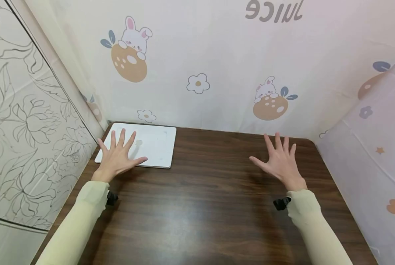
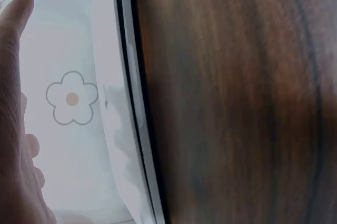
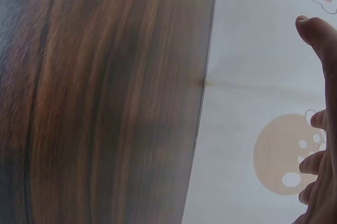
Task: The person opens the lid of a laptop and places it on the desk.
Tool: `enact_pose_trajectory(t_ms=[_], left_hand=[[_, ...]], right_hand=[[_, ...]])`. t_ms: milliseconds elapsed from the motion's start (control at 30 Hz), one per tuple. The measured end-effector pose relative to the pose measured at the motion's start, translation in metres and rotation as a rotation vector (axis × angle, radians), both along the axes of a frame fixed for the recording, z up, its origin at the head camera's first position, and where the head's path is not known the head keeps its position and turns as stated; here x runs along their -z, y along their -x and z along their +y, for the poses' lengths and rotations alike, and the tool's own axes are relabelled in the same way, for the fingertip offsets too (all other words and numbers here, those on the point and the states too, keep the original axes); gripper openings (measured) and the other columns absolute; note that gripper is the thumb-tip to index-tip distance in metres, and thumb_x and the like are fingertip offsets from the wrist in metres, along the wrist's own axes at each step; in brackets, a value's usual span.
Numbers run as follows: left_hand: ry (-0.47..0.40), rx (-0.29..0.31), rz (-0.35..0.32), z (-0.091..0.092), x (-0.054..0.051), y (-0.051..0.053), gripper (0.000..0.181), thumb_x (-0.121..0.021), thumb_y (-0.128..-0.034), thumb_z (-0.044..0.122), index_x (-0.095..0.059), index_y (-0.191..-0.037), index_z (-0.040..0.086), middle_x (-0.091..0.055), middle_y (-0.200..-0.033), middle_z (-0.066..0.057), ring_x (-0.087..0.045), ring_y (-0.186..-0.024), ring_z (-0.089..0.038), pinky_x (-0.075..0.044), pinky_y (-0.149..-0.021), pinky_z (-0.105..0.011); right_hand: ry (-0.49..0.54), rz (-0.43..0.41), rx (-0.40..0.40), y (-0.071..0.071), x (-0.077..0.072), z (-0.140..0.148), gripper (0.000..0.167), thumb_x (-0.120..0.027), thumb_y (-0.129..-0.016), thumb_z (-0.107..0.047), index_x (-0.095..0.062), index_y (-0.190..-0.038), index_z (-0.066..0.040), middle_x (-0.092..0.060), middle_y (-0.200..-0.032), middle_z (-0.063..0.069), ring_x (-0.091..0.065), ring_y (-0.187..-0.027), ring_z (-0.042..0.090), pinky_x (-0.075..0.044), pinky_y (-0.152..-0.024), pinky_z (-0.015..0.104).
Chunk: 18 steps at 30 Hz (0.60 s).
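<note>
Brown table [image 1: 197, 206]: white board [image 1: 159, 143] below spread left hand [image 1: 116, 156], far from spread right hand [image 1: 281, 162].

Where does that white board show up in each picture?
Head: the white board lies left of centre, partly behind the left hand.
Left wrist: tall, narrow strip left of centre.
Right wrist: not in it.
Shared landmark: the brown tabletop, visible in all three views.
</note>
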<state>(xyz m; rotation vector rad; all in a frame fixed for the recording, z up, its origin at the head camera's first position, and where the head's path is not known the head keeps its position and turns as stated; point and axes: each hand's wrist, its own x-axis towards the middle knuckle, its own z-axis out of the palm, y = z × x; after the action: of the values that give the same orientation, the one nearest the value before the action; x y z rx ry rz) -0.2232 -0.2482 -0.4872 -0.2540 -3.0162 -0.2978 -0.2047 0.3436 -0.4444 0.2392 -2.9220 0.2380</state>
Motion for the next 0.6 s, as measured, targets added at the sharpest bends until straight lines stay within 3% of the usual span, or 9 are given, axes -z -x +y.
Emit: enact_pose_trajectory(t_ms=[333, 600], left_hand=[[-0.026, -0.017, -0.015, -0.017, -0.013, 0.004, 0.112, -0.052, -0.0814, 0.089, -0.002, -0.166, 0.036, 0.007, -0.174, -0.016, 0.018, -0.156, -0.047, 0.009, -0.108, -0.085], [-0.057, -0.05, 0.015, -0.036, -0.024, 0.007, 0.113, -0.053, -0.0826, 0.087, -0.004, -0.167, 0.03, 0.012, -0.173, -0.016, 0.019, -0.154, -0.05, 0.012, -0.109, -0.083]], right_hand=[[0.059, -0.021, -0.042, 0.013, -0.005, -0.03, 0.106, -0.059, -0.088, -0.075, -0.016, -0.167, -0.019, -0.005, -0.171, 0.028, 0.003, -0.153, 0.06, -0.001, -0.113, 0.083], [0.095, -0.049, -0.067, 0.027, -0.003, -0.062, 0.106, -0.057, -0.088, -0.077, -0.013, -0.168, -0.023, 0.004, -0.173, 0.021, 0.007, -0.155, 0.055, 0.0, -0.115, 0.08]])
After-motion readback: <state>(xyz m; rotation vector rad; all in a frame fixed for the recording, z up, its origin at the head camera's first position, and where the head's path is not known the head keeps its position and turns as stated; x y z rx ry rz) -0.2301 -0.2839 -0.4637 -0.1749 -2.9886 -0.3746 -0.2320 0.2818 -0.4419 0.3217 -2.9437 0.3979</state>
